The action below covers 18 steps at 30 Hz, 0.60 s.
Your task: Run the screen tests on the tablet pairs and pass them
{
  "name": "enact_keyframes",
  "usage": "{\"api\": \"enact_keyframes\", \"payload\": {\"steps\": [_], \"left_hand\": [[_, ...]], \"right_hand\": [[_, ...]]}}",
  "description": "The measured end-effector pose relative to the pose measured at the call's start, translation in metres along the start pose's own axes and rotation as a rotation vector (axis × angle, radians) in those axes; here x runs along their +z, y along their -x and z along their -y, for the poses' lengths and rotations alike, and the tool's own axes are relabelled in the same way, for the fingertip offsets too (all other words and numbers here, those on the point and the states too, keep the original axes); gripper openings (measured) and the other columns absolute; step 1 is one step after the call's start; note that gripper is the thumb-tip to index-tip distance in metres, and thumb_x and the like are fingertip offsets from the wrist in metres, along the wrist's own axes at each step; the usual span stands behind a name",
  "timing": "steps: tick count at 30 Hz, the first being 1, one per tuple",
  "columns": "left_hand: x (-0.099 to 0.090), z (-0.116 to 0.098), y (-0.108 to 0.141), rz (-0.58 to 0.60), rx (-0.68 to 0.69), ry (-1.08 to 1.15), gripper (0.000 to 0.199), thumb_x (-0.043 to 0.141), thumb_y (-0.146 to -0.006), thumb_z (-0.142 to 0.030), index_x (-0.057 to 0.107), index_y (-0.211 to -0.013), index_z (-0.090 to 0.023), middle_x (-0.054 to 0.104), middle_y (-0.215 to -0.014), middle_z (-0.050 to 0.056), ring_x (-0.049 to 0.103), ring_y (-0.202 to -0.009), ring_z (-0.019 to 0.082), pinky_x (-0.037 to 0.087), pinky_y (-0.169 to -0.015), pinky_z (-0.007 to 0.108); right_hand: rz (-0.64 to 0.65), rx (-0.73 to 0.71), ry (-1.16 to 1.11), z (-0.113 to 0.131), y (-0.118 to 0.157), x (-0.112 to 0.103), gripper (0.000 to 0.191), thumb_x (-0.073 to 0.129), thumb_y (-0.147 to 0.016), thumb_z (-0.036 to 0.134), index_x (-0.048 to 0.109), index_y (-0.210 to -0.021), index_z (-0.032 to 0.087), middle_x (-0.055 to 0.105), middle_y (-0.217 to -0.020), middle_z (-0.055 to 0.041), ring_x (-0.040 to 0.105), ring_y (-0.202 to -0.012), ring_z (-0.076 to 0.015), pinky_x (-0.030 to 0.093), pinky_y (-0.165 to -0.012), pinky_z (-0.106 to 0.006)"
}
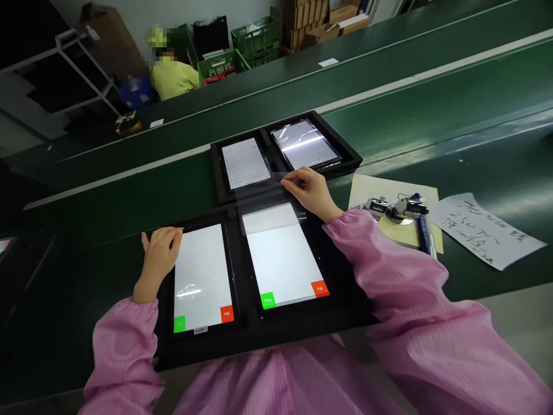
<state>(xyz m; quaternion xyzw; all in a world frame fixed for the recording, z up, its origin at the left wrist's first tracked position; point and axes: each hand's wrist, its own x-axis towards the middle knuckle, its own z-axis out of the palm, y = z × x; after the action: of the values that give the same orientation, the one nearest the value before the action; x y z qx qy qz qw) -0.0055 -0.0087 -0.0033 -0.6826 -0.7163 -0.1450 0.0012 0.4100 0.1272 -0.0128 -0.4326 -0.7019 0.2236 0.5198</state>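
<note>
Right hand [310,193] pinches clear film [263,199] above a tablet [280,259]

Right fingers [294,183] press together on the edge of the film, which lies ahead of the person and to the hand's left. Its sheet spans the gap between two black trays, with its near part draped across the top of the right-side tablet. Its long axis cannot be told. The right hand is touching the film, while the left hand [161,256] sits well apart on the top edge of a second tablet [201,276]. Its fingers are curled, and whether they grip anything cannot be told. Both tablets show white screens with green Pass [268,300] and red Fail [319,288] buttons and lie in a black tray [259,331] on a green conveyor belt [410,115].
</note>
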Motion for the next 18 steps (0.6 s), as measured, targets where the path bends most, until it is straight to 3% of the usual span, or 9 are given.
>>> {"api": "enact_keyframes", "payload": {"steps": [3,8,13,18], "left_hand": [[-0.003,-0.002,-0.001,-0.016,-0.03,-0.024,0.044,0.037,-0.106,-0.041,0.076,-0.108,-0.022,0.075,-0.126,0.015,0.053,-0.139,0.038,0.004,-0.123,0.084],[-0.013,-0.011,-0.006,0.008,-0.055,-0.065,0.041,0.041,-0.106,-0.04,0.077,-0.101,-0.022,0.076,-0.123,0.017,0.049,-0.141,0.041,0.004,-0.118,0.09],[-0.018,-0.04,-0.019,0.104,0.033,-0.051,0.036,0.047,-0.104,-0.044,0.078,-0.109,-0.027,0.075,-0.126,0.013,0.049,-0.141,0.039,0.001,-0.12,0.088],[-0.01,-0.07,-0.032,0.162,0.085,-0.012,0.034,0.051,-0.103,-0.045,0.078,-0.115,-0.028,0.075,-0.124,0.012,0.047,-0.143,0.038,0.001,-0.121,0.087]], "right_hand": [[0.04,-0.02,-0.01,-0.001,0.0,0.001,0.017,0.071,-0.092,0.038,0.074,-0.086,0.022,0.065,-0.085,-0.0027,0.058,-0.072,-0.017,0.05,-0.072,-0.034],[0.054,-0.036,0.0,-0.003,-0.001,0.003,0.018,0.072,-0.091,0.038,0.074,-0.085,0.021,0.064,-0.083,-0.0023,0.055,-0.071,-0.0167,0.048,-0.072,-0.034],[0.068,-0.054,0.021,-0.003,-0.002,0.004,0.016,0.071,-0.089,0.036,0.073,-0.083,0.021,0.065,-0.082,-0.002,0.054,-0.069,-0.0161,0.048,-0.072,-0.034],[0.068,-0.055,0.032,-0.004,-0.002,0.004,0.016,0.071,-0.089,0.036,0.073,-0.084,0.022,0.065,-0.083,-0.0028,0.054,-0.07,-0.0165,0.049,-0.073,-0.035]]}}
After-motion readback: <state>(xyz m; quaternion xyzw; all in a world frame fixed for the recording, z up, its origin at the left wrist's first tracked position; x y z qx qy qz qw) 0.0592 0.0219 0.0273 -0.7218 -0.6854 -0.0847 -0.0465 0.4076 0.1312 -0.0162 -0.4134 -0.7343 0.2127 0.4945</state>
